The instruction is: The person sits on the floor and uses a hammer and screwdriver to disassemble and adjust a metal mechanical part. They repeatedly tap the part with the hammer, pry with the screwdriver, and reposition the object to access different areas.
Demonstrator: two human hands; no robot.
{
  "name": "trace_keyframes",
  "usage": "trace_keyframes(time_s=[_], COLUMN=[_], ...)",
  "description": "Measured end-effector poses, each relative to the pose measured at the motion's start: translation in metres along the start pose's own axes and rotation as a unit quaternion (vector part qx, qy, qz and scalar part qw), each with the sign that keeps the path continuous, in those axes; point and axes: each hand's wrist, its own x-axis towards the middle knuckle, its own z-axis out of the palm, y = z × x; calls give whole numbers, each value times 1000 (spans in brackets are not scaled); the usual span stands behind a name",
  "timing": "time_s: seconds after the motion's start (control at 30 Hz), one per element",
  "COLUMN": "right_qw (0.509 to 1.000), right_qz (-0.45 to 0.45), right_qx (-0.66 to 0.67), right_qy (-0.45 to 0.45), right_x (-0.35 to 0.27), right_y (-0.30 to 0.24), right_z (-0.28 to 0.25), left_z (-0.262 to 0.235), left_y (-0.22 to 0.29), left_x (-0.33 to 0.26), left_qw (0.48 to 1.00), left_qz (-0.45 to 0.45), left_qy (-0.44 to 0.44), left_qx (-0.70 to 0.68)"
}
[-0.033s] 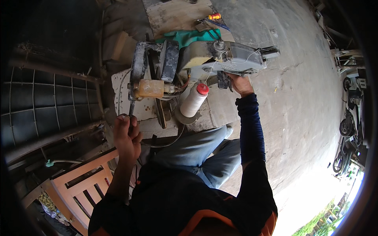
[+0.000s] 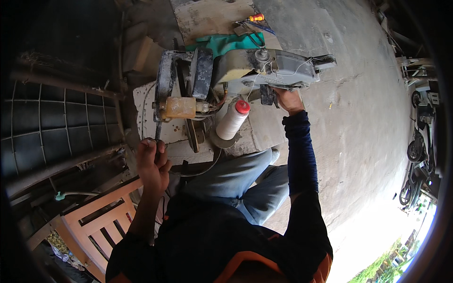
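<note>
Machine (image 2: 236, 75), heavy and rigid by the look, steadied underneath by right hand (image 2: 289, 100), left hand (image 2: 152, 162) with fingers closed round its thin rod (image 2: 158, 132).

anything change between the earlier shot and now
Nothing visibly changed. The left hand stays closed on the thin rod by the machine, and the right hand keeps its grip under the machine's grey end. The white spool with its red cap stands where it was.
</note>
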Motion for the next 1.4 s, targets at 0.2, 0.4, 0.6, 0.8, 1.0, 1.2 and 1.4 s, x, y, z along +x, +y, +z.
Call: trace_keyframes(time_s=[0.2,0.4,0.6,0.8,1.0,1.2,1.4], right_qw=[987,989,991,996,995,993,976], right_qz=[-23,19,12,13,24,-26,-165], right_qx=[-160,-149,-132,-33,11,46,87], right_qy=[-12,10,29,84,95,106,110], right_x=[-7,-42,-42,-45,-45,-17,15], right_y=[5,31,57,7,-25,-104,-146], right_z=[1,11,23,15,-15,-38,-8], left_z=[-39,-37,35,59,77,61,-25], left_y=[-19,0,35,36,56,114,118], left_x=[-5,45,114,99,84,68,113], left_qw=[998,999,992,978,983,982,977], left_qz=[-45,-35,-80,-48,-44,10,79], left_qy=[-51,-24,-64,-51,-14,-49,88], left_qx=[17,21,67,195,180,184,179])
